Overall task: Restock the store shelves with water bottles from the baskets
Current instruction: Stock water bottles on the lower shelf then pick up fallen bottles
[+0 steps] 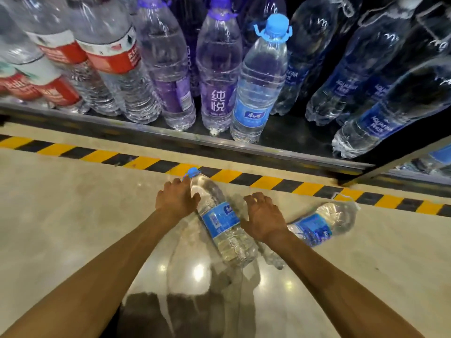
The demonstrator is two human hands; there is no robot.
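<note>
Left hand (177, 200) grips bottle (220, 223) at its shoulder, just below the cap. Bottle lies on floor (61, 215), cap toward shelf (170, 132). Right hand (264, 215) loosely curled, holding nothing, just right of it. Second bottle (322, 225) lies further right.

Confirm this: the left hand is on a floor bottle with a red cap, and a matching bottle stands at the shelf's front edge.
The cap is wrong. In the head view the left hand is on a floor bottle with a blue cap, not red. A matching bottle does stand at the shelf's front edge.
</note>
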